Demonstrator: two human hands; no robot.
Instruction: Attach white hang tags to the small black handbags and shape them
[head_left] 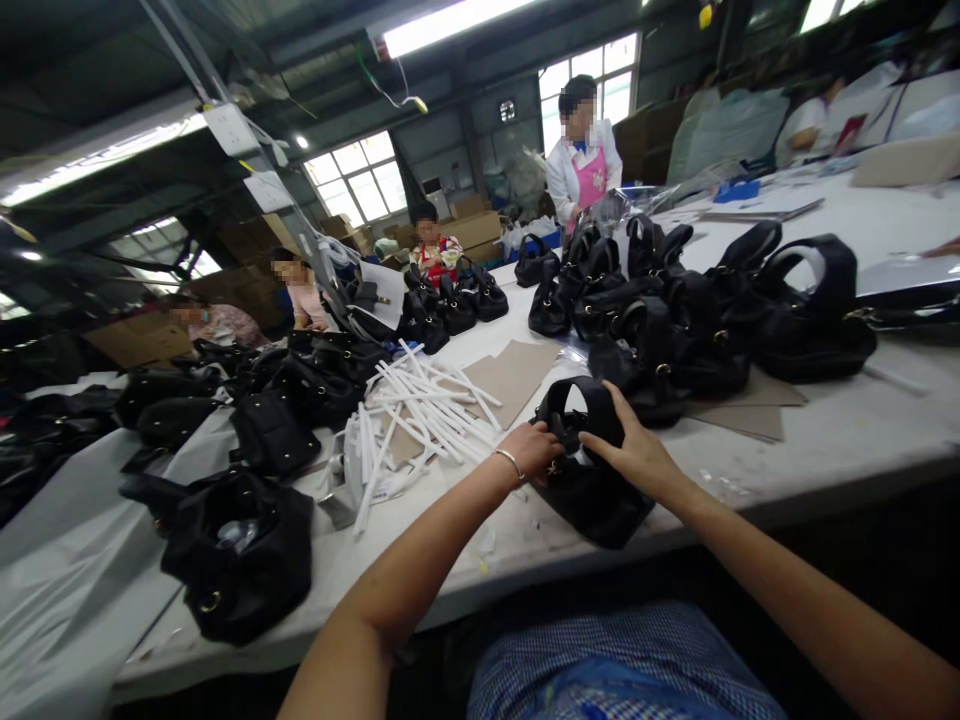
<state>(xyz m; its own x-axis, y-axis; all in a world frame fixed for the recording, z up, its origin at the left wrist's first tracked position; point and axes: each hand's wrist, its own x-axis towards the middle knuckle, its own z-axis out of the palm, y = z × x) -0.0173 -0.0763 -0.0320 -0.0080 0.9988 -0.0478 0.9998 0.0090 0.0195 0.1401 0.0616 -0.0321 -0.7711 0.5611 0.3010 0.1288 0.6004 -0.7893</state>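
A black handbag (596,505) with its handle loop raised stands near the table's front edge, between my hands. My left hand (534,450), with a bracelet at the wrist, has its fingers closed on the bag's upper rim at the left. On the right, my right hand (634,450) lies against the bag's side and handle, thumb over the opening and fingers spread behind the handle. White material shows inside the handle loop. Left of the bag lies a loose pile of white sticks (431,405) on the table.
Many black bags (645,340) stand behind and right, on brown sheets (517,375). An open black bag (240,550) sits front left, with more bags beyond. The table (480,570) ends just before my body. Several people work across it.
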